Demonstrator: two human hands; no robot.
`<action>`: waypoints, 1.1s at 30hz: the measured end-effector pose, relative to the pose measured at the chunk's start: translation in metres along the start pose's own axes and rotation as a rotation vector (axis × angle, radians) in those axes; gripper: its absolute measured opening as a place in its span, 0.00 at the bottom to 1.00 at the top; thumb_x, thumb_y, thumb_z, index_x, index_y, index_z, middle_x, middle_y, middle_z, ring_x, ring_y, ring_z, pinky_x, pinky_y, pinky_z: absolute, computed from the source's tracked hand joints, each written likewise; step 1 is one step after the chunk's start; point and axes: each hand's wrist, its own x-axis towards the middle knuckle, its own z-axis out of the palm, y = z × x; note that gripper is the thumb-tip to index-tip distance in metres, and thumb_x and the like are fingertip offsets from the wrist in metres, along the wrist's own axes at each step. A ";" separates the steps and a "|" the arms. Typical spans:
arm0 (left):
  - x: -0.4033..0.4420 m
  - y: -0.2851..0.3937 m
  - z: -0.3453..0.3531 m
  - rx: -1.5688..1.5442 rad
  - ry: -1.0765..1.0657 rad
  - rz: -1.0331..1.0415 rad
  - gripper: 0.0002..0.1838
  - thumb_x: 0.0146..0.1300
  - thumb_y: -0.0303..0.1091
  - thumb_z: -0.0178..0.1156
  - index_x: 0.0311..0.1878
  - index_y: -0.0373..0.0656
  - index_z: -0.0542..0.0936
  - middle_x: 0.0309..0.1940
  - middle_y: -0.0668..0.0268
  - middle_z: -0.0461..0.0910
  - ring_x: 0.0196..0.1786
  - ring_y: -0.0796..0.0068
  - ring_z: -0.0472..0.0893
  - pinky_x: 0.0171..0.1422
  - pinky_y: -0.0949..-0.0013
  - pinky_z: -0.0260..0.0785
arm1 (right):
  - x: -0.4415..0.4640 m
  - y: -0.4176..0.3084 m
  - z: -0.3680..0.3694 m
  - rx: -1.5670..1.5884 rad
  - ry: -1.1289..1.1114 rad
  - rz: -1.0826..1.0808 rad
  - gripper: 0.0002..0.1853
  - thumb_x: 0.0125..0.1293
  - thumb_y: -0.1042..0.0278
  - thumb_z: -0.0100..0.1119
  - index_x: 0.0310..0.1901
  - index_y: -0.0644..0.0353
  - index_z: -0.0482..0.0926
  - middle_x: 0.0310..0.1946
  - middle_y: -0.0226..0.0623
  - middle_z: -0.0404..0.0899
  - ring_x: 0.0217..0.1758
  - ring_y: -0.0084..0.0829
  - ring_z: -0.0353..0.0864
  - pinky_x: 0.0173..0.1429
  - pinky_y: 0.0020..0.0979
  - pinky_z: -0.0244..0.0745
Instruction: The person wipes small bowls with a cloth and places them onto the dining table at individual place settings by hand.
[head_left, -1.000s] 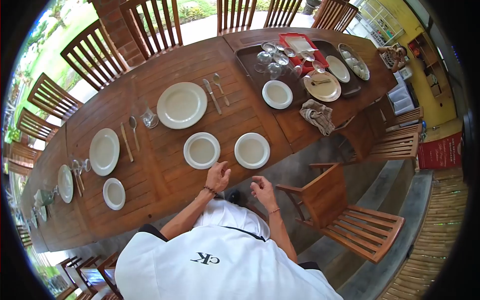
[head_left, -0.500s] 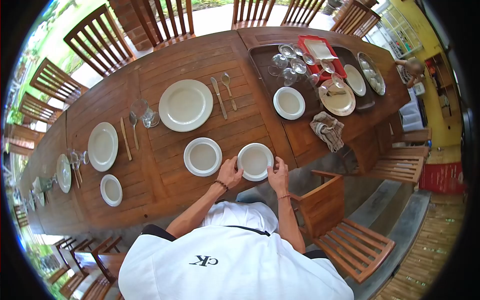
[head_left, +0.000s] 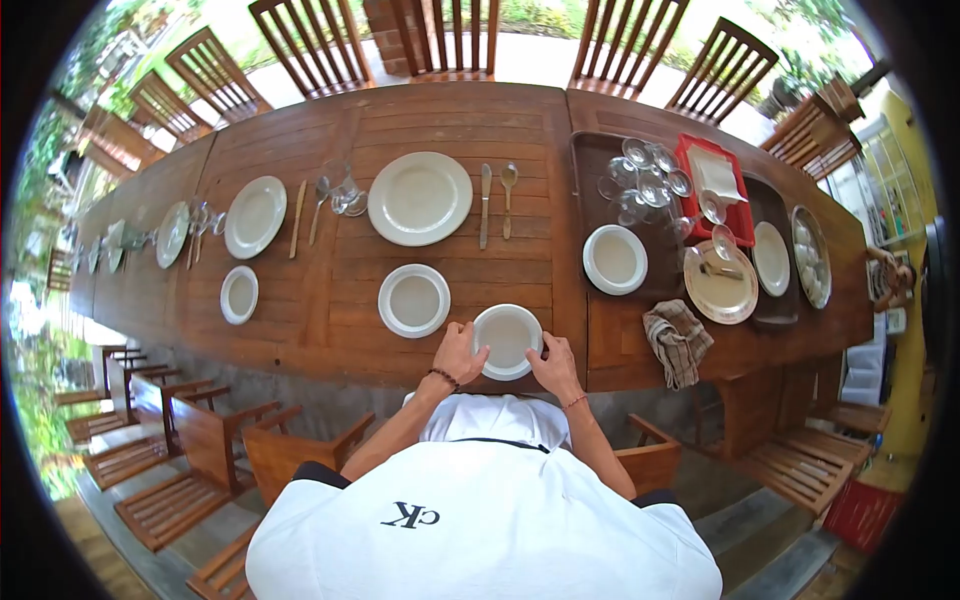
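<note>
A small white plate (head_left: pixel 507 342) with a raised rim is between my two hands at the near edge of the wooden table (head_left: pixel 330 330). My left hand (head_left: pixel 458 355) grips its left rim, thumb over the edge. On the opposite rim, my right hand (head_left: pixel 553 362) holds it with thumb and fingers. Just left lies another small white plate (head_left: pixel 414 301). Beyond that is a large white plate (head_left: pixel 420 198), with a knife (head_left: pixel 485 205) and a spoon (head_left: pixel 508 200) on its right. Whether the held plate touches the tabletop, I cannot tell.
On the right, a brown tray (head_left: pixel 590 165) carries several wine glasses (head_left: pixel 652 187) and a small plate (head_left: pixel 615 260). A red basket (head_left: pixel 743 215) holds napkins. A checked cloth (head_left: pixel 677 342) lies at the table edge. Wooden chairs (head_left: pixel 310 45) line the table. Another person (head_left: pixel 888 277) is at far right.
My view has turned, so the table now lies more level across it. Both hands stay on the rim of the small plate, which keeps nearly the same place before me.
</note>
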 end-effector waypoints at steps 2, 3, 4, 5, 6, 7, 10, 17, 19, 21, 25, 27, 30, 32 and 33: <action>-0.010 0.006 0.008 -0.002 0.053 -0.029 0.31 0.55 0.43 0.63 0.54 0.26 0.70 0.49 0.38 0.70 0.52 0.42 0.74 0.57 0.53 0.69 | 0.001 0.001 -0.001 -0.016 -0.025 -0.049 0.21 0.58 0.58 0.63 0.47 0.66 0.77 0.40 0.53 0.77 0.48 0.46 0.75 0.52 0.40 0.72; -0.012 0.009 0.012 0.006 0.103 -0.040 0.30 0.56 0.42 0.63 0.54 0.28 0.70 0.48 0.40 0.70 0.51 0.43 0.74 0.57 0.53 0.69 | 0.005 0.002 -0.004 -0.018 -0.028 -0.062 0.21 0.58 0.58 0.63 0.46 0.66 0.77 0.40 0.53 0.77 0.48 0.46 0.75 0.52 0.40 0.72; -0.012 0.011 0.014 0.013 0.154 -0.052 0.29 0.56 0.42 0.63 0.54 0.29 0.70 0.47 0.41 0.70 0.51 0.44 0.74 0.57 0.53 0.69 | 0.009 0.001 -0.006 -0.020 -0.030 -0.076 0.20 0.58 0.58 0.63 0.46 0.66 0.77 0.40 0.53 0.77 0.48 0.46 0.75 0.52 0.39 0.72; -0.013 0.011 0.015 0.012 0.171 -0.062 0.29 0.56 0.42 0.63 0.54 0.29 0.70 0.47 0.41 0.70 0.51 0.44 0.74 0.57 0.53 0.69 | 0.012 0.001 -0.007 -0.023 -0.040 -0.093 0.20 0.58 0.58 0.63 0.46 0.66 0.77 0.40 0.53 0.77 0.48 0.46 0.75 0.52 0.39 0.72; -0.014 0.011 0.015 0.014 0.178 -0.052 0.30 0.56 0.42 0.63 0.55 0.28 0.69 0.47 0.41 0.70 0.52 0.43 0.74 0.57 0.53 0.69 | 0.013 0.000 -0.010 -0.028 -0.062 -0.104 0.21 0.58 0.58 0.63 0.47 0.66 0.77 0.40 0.54 0.76 0.48 0.46 0.75 0.52 0.40 0.72; -0.015 0.011 0.015 0.016 0.186 -0.040 0.31 0.56 0.42 0.63 0.55 0.27 0.69 0.46 0.42 0.70 0.52 0.43 0.74 0.58 0.53 0.69 | 0.015 -0.001 -0.012 -0.034 -0.082 -0.115 0.21 0.58 0.58 0.63 0.48 0.66 0.77 0.41 0.54 0.76 0.48 0.46 0.75 0.53 0.40 0.72; -0.016 0.016 0.012 0.061 0.195 -0.091 0.30 0.57 0.42 0.63 0.55 0.29 0.70 0.44 0.42 0.72 0.50 0.43 0.75 0.56 0.52 0.69 | 0.013 -0.013 -0.020 -0.055 -0.082 -0.129 0.23 0.58 0.58 0.64 0.51 0.66 0.76 0.41 0.54 0.76 0.47 0.47 0.76 0.53 0.40 0.72; -0.023 0.024 0.005 0.032 0.210 -0.097 0.22 0.57 0.41 0.62 0.47 0.33 0.71 0.38 0.41 0.74 0.46 0.40 0.76 0.51 0.49 0.71 | 0.007 -0.028 -0.035 -0.041 -0.087 -0.173 0.23 0.58 0.61 0.63 0.50 0.67 0.74 0.42 0.57 0.76 0.51 0.53 0.75 0.56 0.46 0.70; -0.027 0.025 0.002 -0.045 0.274 -0.071 0.21 0.57 0.39 0.62 0.47 0.34 0.73 0.38 0.41 0.74 0.46 0.41 0.76 0.51 0.50 0.71 | 0.011 -0.026 -0.035 -0.024 -0.075 -0.204 0.23 0.58 0.61 0.63 0.52 0.67 0.75 0.42 0.54 0.80 0.46 0.48 0.80 0.52 0.43 0.74; -0.031 0.021 -0.002 -0.083 0.342 -0.053 0.20 0.56 0.38 0.62 0.48 0.34 0.73 0.38 0.42 0.74 0.45 0.42 0.76 0.52 0.50 0.70 | 0.015 -0.032 -0.038 0.034 -0.137 -0.183 0.23 0.58 0.62 0.63 0.52 0.68 0.76 0.41 0.53 0.81 0.42 0.45 0.82 0.49 0.41 0.76; -0.044 0.006 -0.007 -0.140 0.467 -0.044 0.22 0.54 0.33 0.62 0.52 0.33 0.74 0.40 0.44 0.75 0.47 0.44 0.76 0.54 0.52 0.70 | 0.024 -0.034 -0.028 0.139 -0.227 -0.180 0.21 0.60 0.64 0.63 0.51 0.69 0.77 0.36 0.47 0.84 0.33 0.36 0.85 0.40 0.34 0.79; -0.053 0.000 -0.012 -0.162 0.533 -0.041 0.23 0.54 0.31 0.63 0.53 0.33 0.74 0.41 0.44 0.76 0.47 0.44 0.76 0.54 0.52 0.70 | 0.029 -0.044 -0.023 0.196 -0.276 -0.166 0.21 0.60 0.65 0.63 0.51 0.69 0.77 0.35 0.46 0.84 0.32 0.34 0.85 0.39 0.33 0.79; -0.068 -0.008 -0.020 -0.184 0.623 -0.102 0.23 0.52 0.28 0.63 0.53 0.34 0.76 0.40 0.47 0.78 0.44 0.48 0.78 0.52 0.54 0.72 | 0.029 -0.069 -0.015 0.286 -0.368 -0.115 0.18 0.61 0.67 0.62 0.50 0.68 0.78 0.34 0.42 0.84 0.32 0.29 0.84 0.37 0.30 0.79; -0.079 -0.013 -0.026 -0.241 0.730 -0.159 0.19 0.51 0.27 0.67 0.49 0.35 0.79 0.34 0.56 0.80 0.31 0.63 0.81 0.38 0.65 0.75 | 0.032 -0.079 -0.003 0.318 -0.360 -0.180 0.14 0.63 0.70 0.60 0.48 0.67 0.77 0.33 0.39 0.83 0.32 0.26 0.83 0.36 0.29 0.78; -0.084 -0.018 -0.028 -0.243 0.745 -0.169 0.19 0.51 0.27 0.67 0.49 0.35 0.79 0.34 0.56 0.80 0.31 0.63 0.81 0.38 0.65 0.75 | 0.031 -0.086 0.003 0.312 -0.373 -0.191 0.14 0.63 0.70 0.60 0.48 0.67 0.77 0.33 0.39 0.83 0.32 0.26 0.83 0.36 0.29 0.78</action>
